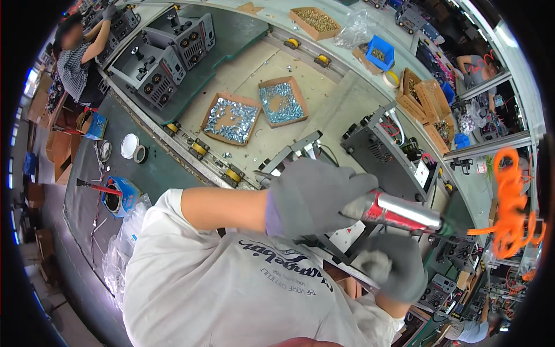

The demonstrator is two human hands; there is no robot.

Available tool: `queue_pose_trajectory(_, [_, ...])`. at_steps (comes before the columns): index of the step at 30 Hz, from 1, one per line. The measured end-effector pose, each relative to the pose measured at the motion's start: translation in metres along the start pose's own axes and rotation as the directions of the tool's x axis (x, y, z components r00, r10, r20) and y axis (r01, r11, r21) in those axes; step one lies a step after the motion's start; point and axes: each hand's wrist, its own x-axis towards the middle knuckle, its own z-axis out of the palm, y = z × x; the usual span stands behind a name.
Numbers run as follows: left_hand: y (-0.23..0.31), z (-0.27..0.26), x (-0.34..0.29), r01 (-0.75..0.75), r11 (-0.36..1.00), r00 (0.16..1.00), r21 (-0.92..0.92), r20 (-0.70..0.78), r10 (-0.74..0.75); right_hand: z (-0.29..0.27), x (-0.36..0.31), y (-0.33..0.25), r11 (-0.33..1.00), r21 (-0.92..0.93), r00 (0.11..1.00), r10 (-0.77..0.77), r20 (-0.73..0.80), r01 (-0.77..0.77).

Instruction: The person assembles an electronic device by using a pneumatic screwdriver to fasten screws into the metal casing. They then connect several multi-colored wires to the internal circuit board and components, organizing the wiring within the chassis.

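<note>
My left hand [315, 196], in a grey work glove, is closed around the left end of a red and silver air screwdriver [404, 213]. The tool lies roughly level, its orange coiled hose [509, 208] running off to the right. Below the tool is my gloved right hand [399, 267], smeared by motion, with its fingers unclear. It is over or beside a dark metal frame [341, 246] with a white panel, close to my body. Beyond the left hand, part of a dark machine housing [292, 153] shows. A taller grey machine case [387, 153] with open wiring stands past the tool.
Two cardboard trays, one of silver screws [231, 118] and one of bluish screws [283, 101], lie ahead. A roller rail [199, 149] runs along the left. Finished-looking grey machines [153, 75] stand far left. Boxes of fasteners [425, 95] line the right shelf. Co-workers [81, 63] are farther off.
</note>
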Motion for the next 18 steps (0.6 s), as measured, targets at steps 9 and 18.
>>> queue_pose_trajectory(9, [-0.005, 0.054, -0.039, -0.294, 0.863, 0.886, 0.410, -0.221, 0.407, 0.015, 0.016, 0.035, 0.848, 0.504, 0.958, 0.013, 0.288, -0.163])
queue_pose_trajectory(18, [-0.074, 0.021, -0.021, -0.265, 0.917, 0.836, 0.299, -0.402, 0.373, 0.037, 0.017, 0.070, 0.677, 0.525, 0.849, 0.322, 0.420, -0.516])
